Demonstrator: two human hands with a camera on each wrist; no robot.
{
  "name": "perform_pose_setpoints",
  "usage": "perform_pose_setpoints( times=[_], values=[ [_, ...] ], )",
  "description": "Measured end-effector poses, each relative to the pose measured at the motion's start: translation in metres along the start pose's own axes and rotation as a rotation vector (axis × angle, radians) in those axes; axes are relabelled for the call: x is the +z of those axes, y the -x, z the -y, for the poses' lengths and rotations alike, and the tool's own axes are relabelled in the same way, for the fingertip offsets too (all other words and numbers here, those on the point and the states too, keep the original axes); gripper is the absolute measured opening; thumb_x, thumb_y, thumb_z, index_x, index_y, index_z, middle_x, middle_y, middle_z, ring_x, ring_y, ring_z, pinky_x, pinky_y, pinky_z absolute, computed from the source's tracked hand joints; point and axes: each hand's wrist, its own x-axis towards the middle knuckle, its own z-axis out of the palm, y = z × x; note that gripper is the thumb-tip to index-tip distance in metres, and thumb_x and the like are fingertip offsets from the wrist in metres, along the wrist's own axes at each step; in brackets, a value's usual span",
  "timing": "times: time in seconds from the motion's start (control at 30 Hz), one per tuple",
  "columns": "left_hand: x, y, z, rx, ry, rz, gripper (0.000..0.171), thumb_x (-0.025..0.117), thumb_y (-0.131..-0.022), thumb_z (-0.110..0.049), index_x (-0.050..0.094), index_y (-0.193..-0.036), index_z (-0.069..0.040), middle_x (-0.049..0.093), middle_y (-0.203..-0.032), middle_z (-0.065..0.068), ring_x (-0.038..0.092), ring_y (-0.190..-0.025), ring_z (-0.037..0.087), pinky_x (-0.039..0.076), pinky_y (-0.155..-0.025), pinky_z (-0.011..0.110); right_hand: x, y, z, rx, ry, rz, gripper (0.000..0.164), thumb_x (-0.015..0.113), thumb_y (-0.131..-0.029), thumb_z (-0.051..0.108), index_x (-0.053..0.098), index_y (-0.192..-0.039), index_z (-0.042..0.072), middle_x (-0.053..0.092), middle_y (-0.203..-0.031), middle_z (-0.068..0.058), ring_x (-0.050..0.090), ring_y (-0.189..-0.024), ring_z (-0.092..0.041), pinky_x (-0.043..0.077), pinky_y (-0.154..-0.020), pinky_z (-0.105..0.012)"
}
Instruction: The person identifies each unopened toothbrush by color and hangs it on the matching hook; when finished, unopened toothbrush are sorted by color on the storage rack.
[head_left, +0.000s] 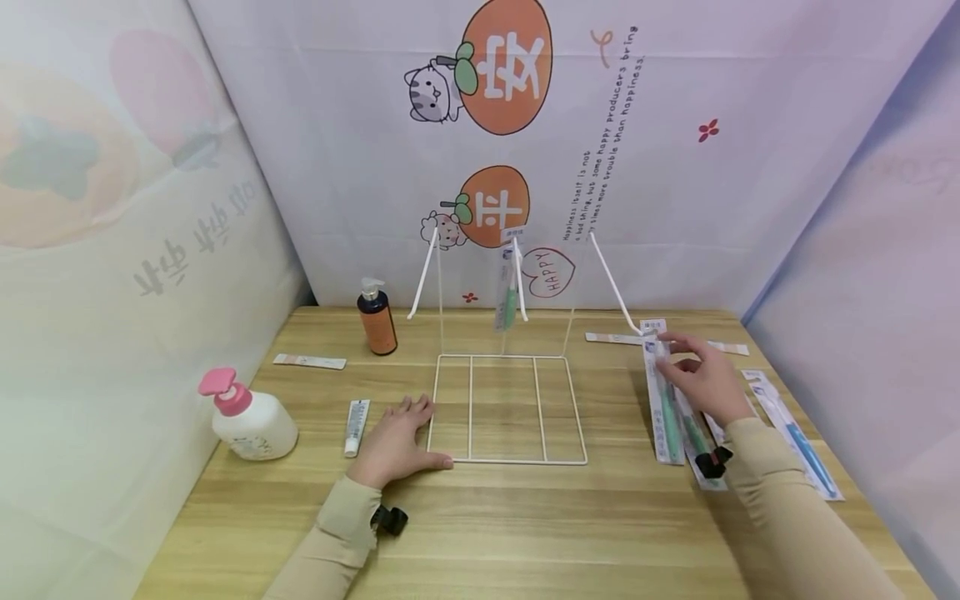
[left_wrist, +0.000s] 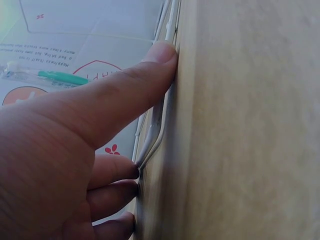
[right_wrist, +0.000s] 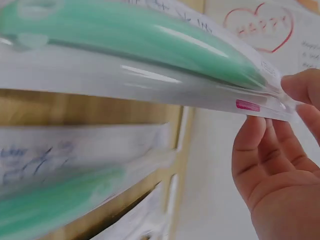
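Observation:
My right hand [head_left: 708, 379] pinches a packaged toothbrush [head_left: 666, 408] by its upper part, between thumb and fingers. Its green handle shows through the clear pack, which hangs tilted above the table beside the right hook [head_left: 617, 283] of a white wire rack [head_left: 508, 461]. Whether the pack's top is on that hook I cannot tell. My left hand [head_left: 393, 446] rests at the rack's front left corner; in the left wrist view the thumb [left_wrist: 161, 52] presses the wire and the other fingers touch near the corner. Another packaged green toothbrush [head_left: 510, 287] hangs on the middle hook.
More packaged toothbrushes lie on the right, one with a blue handle [head_left: 806, 450]. Left of the rack are a toothpaste tube [head_left: 356, 427], a white pump bottle [head_left: 257, 427], a dark pump bottle [head_left: 378, 321] and a slim sachet [head_left: 309, 361]. Printed cloth surrounds the table.

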Motion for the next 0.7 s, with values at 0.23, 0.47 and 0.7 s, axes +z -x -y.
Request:
perform_pose_setpoints(
  times=[0.23, 0.47, 0.7],
  values=[
    [0.000, 0.001, 0.001, 0.005, 0.024, -0.009, 0.109, 0.090, -0.078, -0.065, 0.054, -0.158, -0.003, 0.044, -0.167, 0.018, 0.034, -0.156, 0.047, 0.024, -0.127, 0.066, 0.012, -0.005, 0.032, -0.144, -0.160, -0.086, 0.049, 0.078, -0.096, -0.004, 0.064, -0.142, 0.004, 0.065, -0.123, -0.020, 0.069, -0.085, -0.005, 0.057, -0.063, -0.016],
    [0.001, 0.000, 0.001, 0.006, 0.016, -0.005, 0.108, 0.090, -0.078, -0.066, 0.054, -0.159, -0.003, 0.044, -0.167, 0.017, 0.033, -0.157, 0.046, 0.024, -0.128, 0.066, 0.024, -0.004, 0.082, -0.239, -0.269, -0.092, 0.047, 0.077, -0.093, -0.012, 0.064, -0.137, 0.000, 0.066, -0.120, -0.019, 0.070, -0.089, -0.009, 0.060, -0.073, -0.017],
    [0.000, 0.000, 0.000, 0.006, 0.014, -0.009, 0.108, 0.090, -0.077, -0.065, 0.054, -0.158, -0.003, 0.044, -0.167, 0.017, 0.034, -0.156, 0.047, 0.025, -0.127, 0.067, 0.041, 0.001, 0.125, -0.376, -0.418, -0.068, 0.048, 0.075, -0.090, -0.020, 0.065, -0.133, -0.003, 0.069, -0.108, -0.023, 0.073, -0.086, -0.013, 0.063, -0.071, -0.023]
  ],
)
